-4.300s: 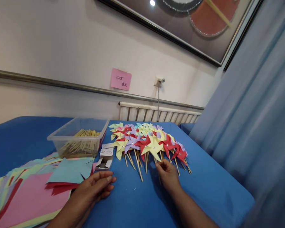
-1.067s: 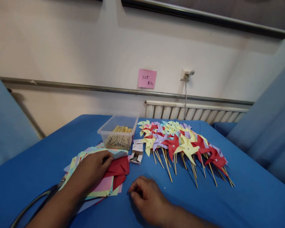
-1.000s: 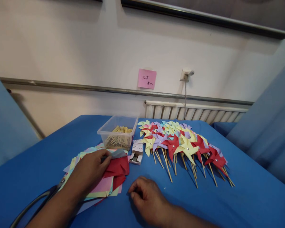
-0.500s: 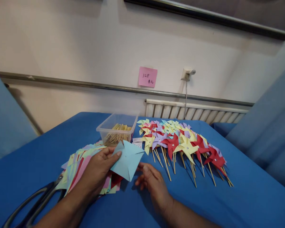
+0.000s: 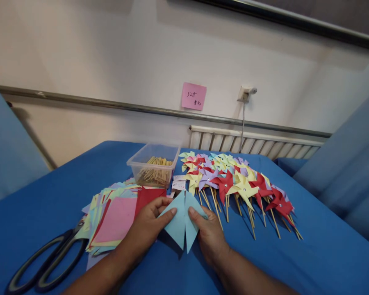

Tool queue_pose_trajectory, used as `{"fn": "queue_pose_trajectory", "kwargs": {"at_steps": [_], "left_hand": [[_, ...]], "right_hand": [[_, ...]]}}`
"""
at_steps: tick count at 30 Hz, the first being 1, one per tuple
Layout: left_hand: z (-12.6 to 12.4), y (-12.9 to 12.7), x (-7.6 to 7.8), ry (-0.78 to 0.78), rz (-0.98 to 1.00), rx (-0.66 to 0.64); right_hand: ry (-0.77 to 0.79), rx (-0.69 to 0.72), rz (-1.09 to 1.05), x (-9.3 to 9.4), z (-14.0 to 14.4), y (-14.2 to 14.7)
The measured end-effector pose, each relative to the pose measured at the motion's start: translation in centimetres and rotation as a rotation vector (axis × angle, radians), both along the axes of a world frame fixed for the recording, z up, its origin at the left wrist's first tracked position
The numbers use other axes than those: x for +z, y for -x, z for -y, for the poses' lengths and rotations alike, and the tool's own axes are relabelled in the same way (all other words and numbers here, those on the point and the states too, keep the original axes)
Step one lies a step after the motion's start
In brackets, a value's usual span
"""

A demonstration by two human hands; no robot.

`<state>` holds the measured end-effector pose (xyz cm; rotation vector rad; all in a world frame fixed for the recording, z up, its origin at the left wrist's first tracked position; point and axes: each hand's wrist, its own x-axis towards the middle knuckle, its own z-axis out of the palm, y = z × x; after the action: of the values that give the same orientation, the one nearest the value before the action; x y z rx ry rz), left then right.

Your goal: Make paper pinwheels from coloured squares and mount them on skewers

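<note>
A light blue paper square [image 5: 178, 223] with slits cut from its corners is held above the table between both hands. My left hand [image 5: 155, 217] pinches its left side, thumb on top and fingers beneath. My right hand [image 5: 207, 229] grips the right side the same way, the thumb close to the middle. Left of my left hand lies a pile of coloured paper squares [image 5: 117, 221], pink and red ones on top. Large scissors [image 5: 57, 254] with dark handles lie by the pile, their blades partly under the paper.
A clear plastic box [image 5: 155, 164] of short wooden sticks [image 5: 156, 169] stands behind the paper pile, with small printed cards [image 5: 178, 184] beside it. Several finished paper pinwheels [image 5: 226, 184] on sticks lie to the right on the blue tablecloth [image 5: 264, 266].
My right hand has come up and taken hold of the blue paper's right side. The paper has turned and moved right and down, uncovering the pink and red sheets on the pile.
</note>
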<state>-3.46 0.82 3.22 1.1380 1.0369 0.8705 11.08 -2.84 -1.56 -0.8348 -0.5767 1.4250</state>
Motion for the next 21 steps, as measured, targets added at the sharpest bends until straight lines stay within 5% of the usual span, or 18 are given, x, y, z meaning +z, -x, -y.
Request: {"fn": "queue_pose_trajectory", "kwargs": {"at_steps": [12, 21], "left_hand": [[1.5, -0.2, 0.5, 0.193, 0.382, -0.148], [2.2, -1.5, 0.0, 0.223, 0.403, -0.1]], "right_hand": [[-0.036, -0.122, 0.015, 0.0, -0.5, -0.5], [-0.06, -0.094, 0.032, -0.1, -0.1, -0.2]]}}
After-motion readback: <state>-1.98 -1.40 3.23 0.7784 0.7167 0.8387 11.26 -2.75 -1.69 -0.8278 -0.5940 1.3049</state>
